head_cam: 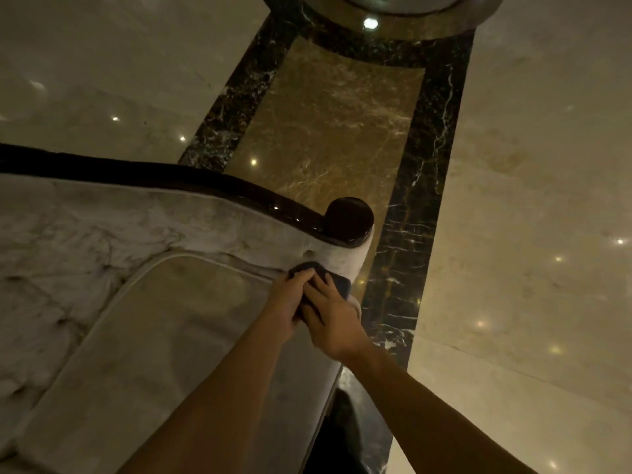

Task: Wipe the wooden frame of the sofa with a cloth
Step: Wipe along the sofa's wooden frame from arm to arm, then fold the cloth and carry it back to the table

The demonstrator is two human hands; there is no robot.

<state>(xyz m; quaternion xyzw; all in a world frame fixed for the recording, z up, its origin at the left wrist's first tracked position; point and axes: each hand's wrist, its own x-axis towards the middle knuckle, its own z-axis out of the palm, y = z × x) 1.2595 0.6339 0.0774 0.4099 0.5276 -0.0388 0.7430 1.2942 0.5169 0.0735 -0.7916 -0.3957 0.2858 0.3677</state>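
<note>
The left hand and right hand both pressed, fingers spread flat, on the dark cloth at the sofa's front corner — the wooden frame ran lengthwise above, ending in a scroll just beyond their fingertips.

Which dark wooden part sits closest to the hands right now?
The round scroll end of the frame, just above the cloth held by both hands; the long back rail runs away leftward.

We see the sofa's wooden frame as dark, smooth and glossy. Its upholstery is pale, matt, velvety fabric. The cloth looks dark and matt. The marble floor is polished and reflective.
</note>
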